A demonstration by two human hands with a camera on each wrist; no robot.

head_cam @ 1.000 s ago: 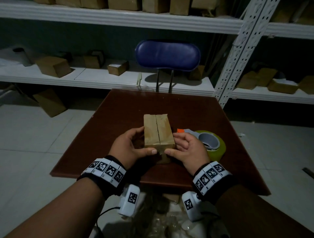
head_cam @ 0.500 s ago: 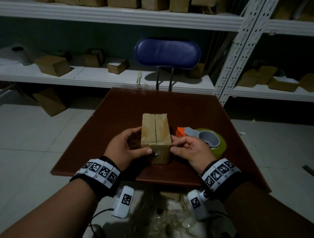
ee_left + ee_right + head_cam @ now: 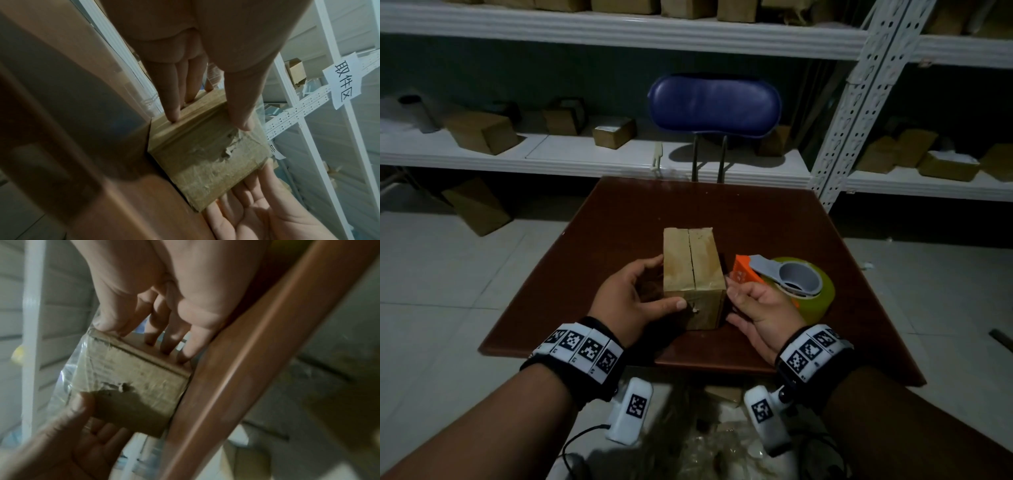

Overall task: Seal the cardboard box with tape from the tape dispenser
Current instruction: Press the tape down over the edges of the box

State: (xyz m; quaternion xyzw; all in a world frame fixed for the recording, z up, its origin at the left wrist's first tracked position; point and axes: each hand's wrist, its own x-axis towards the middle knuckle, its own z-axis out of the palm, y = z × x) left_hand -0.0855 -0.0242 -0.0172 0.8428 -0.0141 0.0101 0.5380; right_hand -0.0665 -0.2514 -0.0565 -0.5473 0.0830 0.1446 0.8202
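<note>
While box is being steadied: box [image 3: 693,274] is sitting on table [image 3: 619,212], near its front edge, centre seam running away from the person.

Box look: brown cardboard, two top flaps meeting at a seam that is showing as a dark open line; no tape seen bridging it in the head view. Near end face is showing a torn patch [image 3: 230,146]; clear film or old tape is glinting over that end in both wrist views, extent unclear.

Left hand [image 3: 631,298]: clasping the box, fingers lying along its left side, thumb [image 3: 671,304] pressing the near end face.

Right hand [image 3: 756,308]: fingers lying against the box's right side, thumb near the top edge; grip looking loose, fingers slightly curled, holding nothing else.

Dispenser [image 3: 791,284]: lying on table just right of box, behind the right hand, untouched; orange blade end pointing at the box, yellowish roll on a grey core.

Step (judgement): squaring and bracing the box, flaps closed; taping not yet begun.

Next move (judgement): right hand is needing to leave the box and take the dispenser, while left hand is keeping flaps down; tape end should be starting on the near end face, over the torn patch, then running along the seam.

Beyond: blue chair [image 3: 714,102] behind the table; white shelves [image 3: 585,31] carrying more boxes.
</note>
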